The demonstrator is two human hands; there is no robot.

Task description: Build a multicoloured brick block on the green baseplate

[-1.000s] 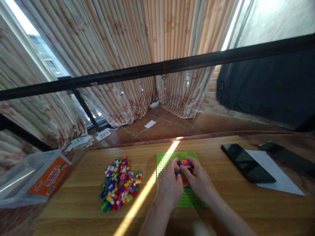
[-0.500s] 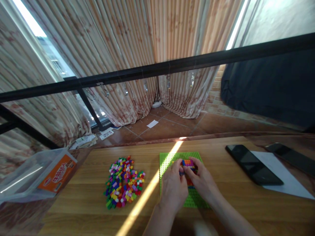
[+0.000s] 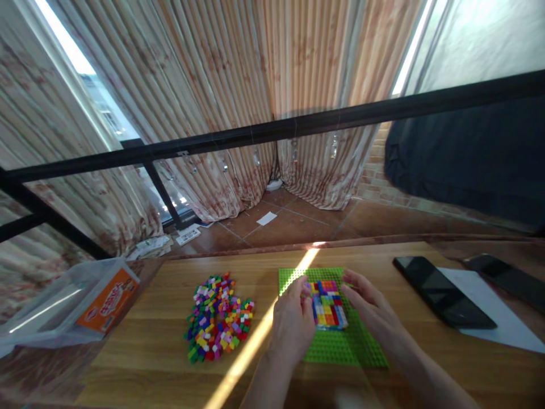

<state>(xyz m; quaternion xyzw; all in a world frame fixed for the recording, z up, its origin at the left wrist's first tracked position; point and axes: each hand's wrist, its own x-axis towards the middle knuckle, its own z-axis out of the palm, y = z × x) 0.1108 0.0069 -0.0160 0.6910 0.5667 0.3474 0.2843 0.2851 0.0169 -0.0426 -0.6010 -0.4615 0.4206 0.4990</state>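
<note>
A green studded baseplate (image 3: 336,347) lies on the wooden table in front of me. On it sits a flat, roughly square block of small multicoloured toy bricks (image 3: 327,307), with red, yellow, blue, orange and white among them. My left hand (image 3: 293,319) is at the block's left edge, fingers bent and slightly apart, partly covering that side; whether the fingertips touch it is hard to see. My right hand (image 3: 369,300) hovers just right of the block, open, its thumb and fingers apart with nothing between them.
Left of the baseplate lies a pile of loose coloured bricks (image 3: 219,315). A clear plastic tub (image 3: 51,309) with an orange label stands at the far left. To the right, a black phone (image 3: 443,291) rests partly on white paper (image 3: 506,318), near another dark device (image 3: 506,272).
My hands have moved apart from the top of the brick block, the right one to the right. More of the block's coloured surface now shows between them. The view has shifted slightly.
</note>
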